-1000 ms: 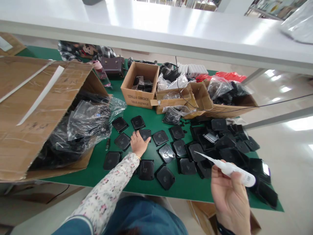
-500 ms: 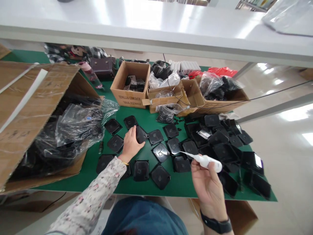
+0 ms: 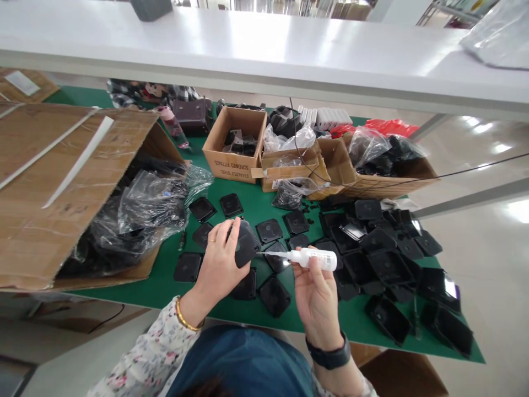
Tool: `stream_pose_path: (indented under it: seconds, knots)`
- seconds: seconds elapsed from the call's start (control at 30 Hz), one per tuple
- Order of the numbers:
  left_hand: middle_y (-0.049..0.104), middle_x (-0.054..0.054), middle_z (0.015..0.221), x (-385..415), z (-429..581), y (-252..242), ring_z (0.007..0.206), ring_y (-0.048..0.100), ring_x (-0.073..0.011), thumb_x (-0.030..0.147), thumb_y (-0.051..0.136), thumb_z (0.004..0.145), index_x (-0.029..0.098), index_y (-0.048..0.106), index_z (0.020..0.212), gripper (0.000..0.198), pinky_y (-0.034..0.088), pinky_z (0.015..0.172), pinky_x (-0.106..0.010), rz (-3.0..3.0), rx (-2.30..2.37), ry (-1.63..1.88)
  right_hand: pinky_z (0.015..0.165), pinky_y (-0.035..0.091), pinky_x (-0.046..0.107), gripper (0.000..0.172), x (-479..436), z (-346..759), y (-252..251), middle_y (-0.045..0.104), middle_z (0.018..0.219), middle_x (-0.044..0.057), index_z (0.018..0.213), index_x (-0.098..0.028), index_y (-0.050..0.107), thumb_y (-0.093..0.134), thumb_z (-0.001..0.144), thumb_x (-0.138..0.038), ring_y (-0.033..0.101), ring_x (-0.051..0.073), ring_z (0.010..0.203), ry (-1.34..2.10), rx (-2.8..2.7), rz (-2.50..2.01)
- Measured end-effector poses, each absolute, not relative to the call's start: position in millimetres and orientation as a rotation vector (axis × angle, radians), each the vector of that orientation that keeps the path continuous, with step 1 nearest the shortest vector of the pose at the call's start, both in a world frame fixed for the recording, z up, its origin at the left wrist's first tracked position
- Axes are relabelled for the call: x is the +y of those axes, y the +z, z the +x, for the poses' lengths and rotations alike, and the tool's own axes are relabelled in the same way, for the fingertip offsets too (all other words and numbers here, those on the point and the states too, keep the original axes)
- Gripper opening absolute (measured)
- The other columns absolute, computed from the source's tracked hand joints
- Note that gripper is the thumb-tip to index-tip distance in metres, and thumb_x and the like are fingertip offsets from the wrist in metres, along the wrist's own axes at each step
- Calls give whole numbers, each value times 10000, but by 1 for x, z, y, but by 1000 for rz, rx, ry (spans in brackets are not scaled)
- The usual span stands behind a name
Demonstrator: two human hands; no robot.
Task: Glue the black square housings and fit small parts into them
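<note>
My left hand grips a black plastic cover by its left side, raised above the green table. In my right hand lies a white glue bottle with a long thin nozzle, held nearly level. Its tip points left and reaches the right edge of the raised cover; whether it touches, I cannot tell. More black covers lie spread beneath and around both hands, such as one cover near the table's front and another cover behind the nozzle.
A large cardboard box with bagged black parts stands at the left. Several smaller cartons, among them an open carton, line the back. Black housings are heaped on the right. A white shelf crosses above the far side.
My left hand has lifted the black cover off the table and brought it nearer. My right hand has moved left with the glue bottle, its nozzle now at the cover's edge.
</note>
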State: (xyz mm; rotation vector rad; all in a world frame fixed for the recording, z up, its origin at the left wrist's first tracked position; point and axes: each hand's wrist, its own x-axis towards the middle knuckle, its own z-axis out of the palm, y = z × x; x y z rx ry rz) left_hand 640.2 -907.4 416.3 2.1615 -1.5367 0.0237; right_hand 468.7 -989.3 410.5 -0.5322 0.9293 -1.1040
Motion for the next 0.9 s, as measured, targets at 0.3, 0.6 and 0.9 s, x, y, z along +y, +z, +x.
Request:
stream_pose_path:
  seconds: [0.3,0.6,0.9]
  knots:
    - [391,-169,1341,-901,644,426,1263,356,-325,246,658,746,114,211,1450,844,329,1088,-483,2139,-1537,106,805,498,287,286,-989,474,413,686,910,11,960,-200,624,761,733,-308,637,146,882,-1127,896,-524]
    - [392,-176,1343,-901,643,429,1264,359,-328,251,672,744,109,201,1453,862,330,1086,-482,2110,-1568,138,813,494,331,334,-988,473,411,695,927,40,1001,-191,602,754,734,-323,642,166,869,-1142,941,-608]
    - [395,-185,1341,-900,642,432,1263,358,-324,224,668,741,90,228,1440,837,333,1083,-483,2109,-1566,173,852,498,374,341,-982,476,424,686,919,49,997,-185,597,756,724,-313,647,187,873,-1202,935,-811]
